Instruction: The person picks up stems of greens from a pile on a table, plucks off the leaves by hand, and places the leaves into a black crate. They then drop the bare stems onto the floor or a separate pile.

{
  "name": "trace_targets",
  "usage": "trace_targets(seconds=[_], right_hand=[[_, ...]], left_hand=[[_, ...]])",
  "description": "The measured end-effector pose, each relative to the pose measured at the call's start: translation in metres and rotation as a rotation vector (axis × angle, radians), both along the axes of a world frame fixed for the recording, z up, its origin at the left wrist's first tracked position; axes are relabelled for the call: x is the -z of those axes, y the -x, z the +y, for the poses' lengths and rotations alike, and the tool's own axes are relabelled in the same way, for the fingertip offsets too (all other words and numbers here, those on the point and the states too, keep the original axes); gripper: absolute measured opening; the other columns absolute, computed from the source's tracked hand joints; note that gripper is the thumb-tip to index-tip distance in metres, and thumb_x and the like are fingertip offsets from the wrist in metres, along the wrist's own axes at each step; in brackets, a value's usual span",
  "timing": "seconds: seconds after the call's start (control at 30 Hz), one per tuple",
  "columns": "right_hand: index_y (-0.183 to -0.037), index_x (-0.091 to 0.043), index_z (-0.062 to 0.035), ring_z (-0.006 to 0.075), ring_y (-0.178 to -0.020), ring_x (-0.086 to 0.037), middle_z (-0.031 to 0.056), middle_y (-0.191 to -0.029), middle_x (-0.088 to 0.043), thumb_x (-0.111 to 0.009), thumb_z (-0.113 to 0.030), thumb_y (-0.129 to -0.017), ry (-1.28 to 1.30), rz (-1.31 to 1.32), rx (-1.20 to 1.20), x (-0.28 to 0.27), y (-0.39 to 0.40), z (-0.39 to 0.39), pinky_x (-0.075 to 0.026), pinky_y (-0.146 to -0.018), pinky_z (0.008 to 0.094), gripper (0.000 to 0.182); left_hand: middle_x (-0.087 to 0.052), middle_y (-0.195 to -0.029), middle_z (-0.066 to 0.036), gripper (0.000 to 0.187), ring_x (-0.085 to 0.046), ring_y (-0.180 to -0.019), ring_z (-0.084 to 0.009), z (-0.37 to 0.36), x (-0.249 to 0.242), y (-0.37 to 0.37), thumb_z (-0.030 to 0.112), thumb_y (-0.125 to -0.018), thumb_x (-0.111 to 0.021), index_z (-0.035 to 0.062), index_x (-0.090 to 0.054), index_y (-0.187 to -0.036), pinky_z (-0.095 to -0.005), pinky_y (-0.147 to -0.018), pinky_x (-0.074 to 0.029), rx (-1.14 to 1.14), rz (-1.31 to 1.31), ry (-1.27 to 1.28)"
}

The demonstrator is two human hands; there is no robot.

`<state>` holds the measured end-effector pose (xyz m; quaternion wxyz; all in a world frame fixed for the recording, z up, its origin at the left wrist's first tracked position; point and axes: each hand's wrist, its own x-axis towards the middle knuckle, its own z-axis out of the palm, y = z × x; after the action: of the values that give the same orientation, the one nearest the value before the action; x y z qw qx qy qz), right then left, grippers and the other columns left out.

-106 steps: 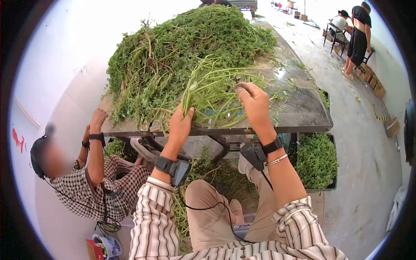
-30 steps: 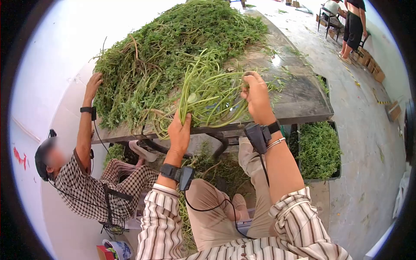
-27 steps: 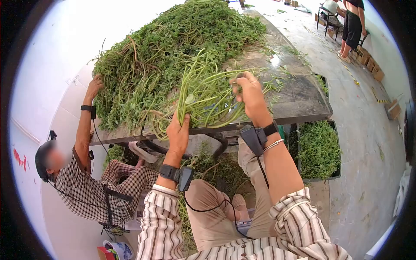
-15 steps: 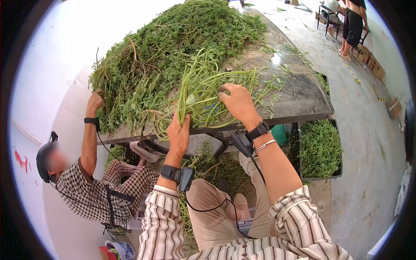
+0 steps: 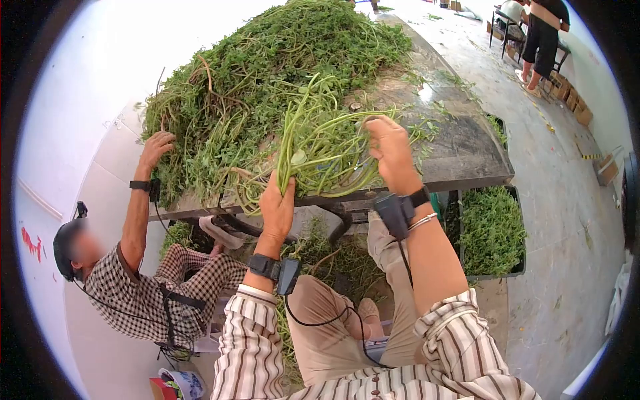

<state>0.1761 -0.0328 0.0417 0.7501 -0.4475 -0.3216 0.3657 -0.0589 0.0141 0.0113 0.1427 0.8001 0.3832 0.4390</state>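
My left hand [image 5: 277, 208] is closed around the lower ends of a bundle of long green leafy stems [image 5: 288, 143], held upright at the table's near edge. To its right, my right hand [image 5: 393, 153] has its fingers curled together at the far end of stems that arch across from the bundle. A thin stem appears to be pinched there, though the fingers partly hide it. Beneath and between both hands, loose stems [image 5: 333, 167] lie tangled. Behind them rises a large heap of leafy green plants [image 5: 267, 73] on the dark table [image 5: 460, 157].
At the left sits a co-worker [image 5: 147, 287] in checked clothes, one hand [image 5: 158, 145] at the heap's edge. A black crate [image 5: 493, 230] of green sprigs stands right of the table. More plants [image 5: 340, 263] lie below. Another person [image 5: 541, 47] stands far right near cardboard boxes [image 5: 570, 97].
My right hand has moved to the right, away from the bundle. My left hand stays nearly still, gripping the stems. The co-worker's hand has shifted slightly right, with its fingers more visible.
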Motion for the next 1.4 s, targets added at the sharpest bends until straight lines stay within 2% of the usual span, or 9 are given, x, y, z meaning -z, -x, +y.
trace_targets(seconds=[0.07, 0.23, 0.33, 0.43, 0.5, 0.7, 1.03, 1.2, 1.4], right_hand=[[-0.088, -0.057, -0.0062, 0.0056, -0.06, -0.036, -0.0017, -0.075, -0.049, -0.053, -0.013, -0.087, -0.186, 0.462, -0.177, -0.006, -0.007, -0.008, -0.027, -0.045, 0.0202, 0.008], [-0.088, -0.05, -0.0104, 0.0069, -0.057, -0.033, -0.0013, -0.078, -0.049, -0.05, -0.015, -0.089, -0.235, 0.572, -0.216, -0.023, -0.003, -0.016, -0.028, -0.046, 0.0217, 0.005], [-0.091, -0.051, -0.0086, 0.0077, -0.056, -0.034, -0.0024, -0.071, -0.047, -0.05, -0.018, -0.09, -0.224, 0.453, -0.312, -0.023, -0.002, -0.01, -0.028, -0.046, 0.0216, 0.009], [-0.096, -0.058, -0.0046, 0.0124, -0.06, -0.047, 0.0017, -0.069, -0.055, -0.053, -0.02, -0.088, -0.079, 0.045, -0.166, -0.023, 0.005, -0.004, -0.038, -0.052, 0.0245, 0.018], [-0.102, -0.063, -0.0038, 0.0221, -0.076, -0.061, 0.009, -0.08, -0.066, -0.057, -0.021, -0.083, -0.086, -0.605, 0.26, -0.023, 0.011, 0.0, -0.047, -0.067, 0.0308, 0.026], [-0.105, -0.064, -0.0073, 0.0312, -0.097, -0.06, 0.0136, -0.107, -0.064, -0.059, -0.022, -0.079, -0.03, -0.938, 0.39, -0.021, 0.024, 0.002, -0.047, -0.085, 0.0377, 0.031], [-0.102, -0.067, -0.0099, 0.0309, -0.096, -0.06, 0.0119, -0.107, -0.064, -0.059, -0.021, -0.078, 0.014, -1.066, 0.312, -0.014, 0.021, 0.008, -0.048, -0.084, 0.0401, 0.027], [-0.099, -0.066, -0.0029, 0.0326, -0.093, -0.061, 0.017, -0.1, -0.064, -0.061, -0.021, -0.077, 0.024, -1.06, 0.143, -0.011, 0.018, 0.011, -0.048, -0.084, 0.038, 0.029], [-0.093, -0.067, -0.0044, 0.0348, -0.086, -0.06, 0.0143, -0.091, -0.065, -0.057, -0.019, -0.078, -0.018, -1.0, 0.307, -0.011, 0.024, 0.013, -0.048, -0.078, 0.041, 0.023]], left_hand=[[-0.057, -0.08, -0.018, 0.031, -0.054, -0.076, -0.0406, 0.0, 0.001, 0.0, 0.034, -0.094, -0.046, 0.0048, -0.052, -0.103, -0.0407, -0.065, -0.043, -0.009, 0.018, 0.006], [-0.057, -0.086, -0.019, 0.026, -0.055, -0.082, -0.0407, -0.001, 0.003, 0.002, 0.029, -0.093, -0.05, 0.0055, -0.053, -0.103, -0.0421, -0.068, -0.043, 0.023, 0.06, -0.014], [-0.058, -0.087, -0.018, 0.026, -0.055, -0.083, -0.0405, 0.001, 0.007, 0.002, 0.028, -0.092, -0.051, 0.0059, -0.053, -0.105, -0.0427, -0.069, -0.044, 0.033, 0.059, -0.052], [-0.059, -0.089, -0.018, 0.025, -0.055, -0.084, -0.0399, 0.001, 0.008, 0.003, 0.025, -0.09, -0.053, 0.0063, -0.054, -0.107, -0.0427, -0.07, -0.044, 0.026, 0.079, -0.009], [-0.059, -0.089, -0.018, 0.025, -0.055, -0.085, -0.0395, -0.001, 0.007, 0.003, 0.024, -0.09, -0.054, 0.0062, -0.054, -0.107, -0.0428, -0.07, -0.044, 0.035, 0.08, -0.03], [-0.06, -0.093, -0.018, 0.027, -0.056, -0.087, -0.0384, 0.0, 0.007, 0.004, 0.021, -0.088, -0.056, 0.0048, -0.054, -0.11, -0.0427, -0.073, -0.045, 0.063, 0.073, -0.097], [-0.06, -0.097, -0.018, 0.03, -0.056, -0.09, -0.0387, 0.003, 0.01, 0.005, 0.02, -0.088, -0.057, 0.0046, -0.054, -0.112, -0.0423, -0.076, -0.045, 0.056, 0.092, -0.128], [-0.06, -0.096, -0.018, 0.029, -0.056, -0.089, -0.0383, 0.0, 0.006, 0.004, 0.021, -0.088, -0.057, 0.0047, -0.055, -0.111, -0.0422, -0.075, -0.045, 0.053, 0.096, -0.082], [-0.06, -0.096, -0.017, 0.028, -0.056, -0.09, -0.0381, 0.001, 0.005, 0.003, 0.019, -0.087, -0.057, 0.0049, -0.055, -0.111, -0.0424, -0.076, -0.045, 0.057, 0.112, -0.093]])
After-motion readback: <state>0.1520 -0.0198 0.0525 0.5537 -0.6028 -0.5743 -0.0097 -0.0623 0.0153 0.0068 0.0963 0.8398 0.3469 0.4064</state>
